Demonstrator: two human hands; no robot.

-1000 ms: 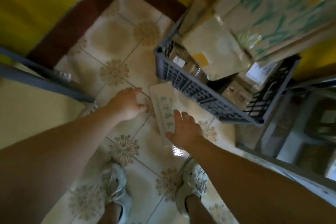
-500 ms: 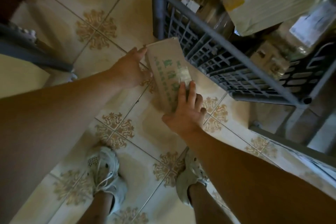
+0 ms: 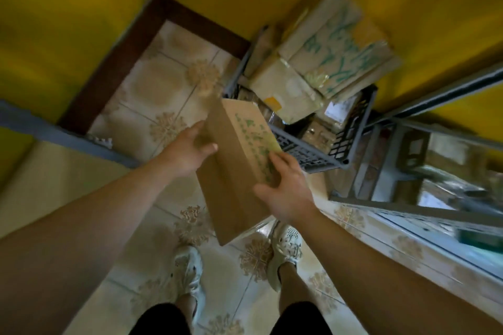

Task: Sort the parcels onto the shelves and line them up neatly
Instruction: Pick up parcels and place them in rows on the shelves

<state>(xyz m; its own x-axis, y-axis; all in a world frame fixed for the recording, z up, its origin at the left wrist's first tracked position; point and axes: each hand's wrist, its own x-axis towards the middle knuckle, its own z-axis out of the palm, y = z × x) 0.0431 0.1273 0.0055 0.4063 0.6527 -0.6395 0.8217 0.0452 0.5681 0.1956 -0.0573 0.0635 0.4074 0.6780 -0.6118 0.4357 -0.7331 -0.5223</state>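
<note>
Seemingly the carrying step: the left hand [image 3: 187, 153] and right hand [image 3: 285, 190] clamp the long brown green-printed cardboard parcel [image 3: 234, 160] at centre, next needing a swing to the grey metal shelves [image 3: 408, 205] at 3 o'clock.

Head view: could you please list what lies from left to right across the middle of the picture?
left hand → cardboard parcel → right hand → grey crate → metal shelving

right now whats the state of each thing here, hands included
cardboard box: held off the floor, tilted, between both hands
left hand: grips the box's left side
right hand: grips the box's right side
grey crate: full
parcels: heaped above the crate's rim
</note>
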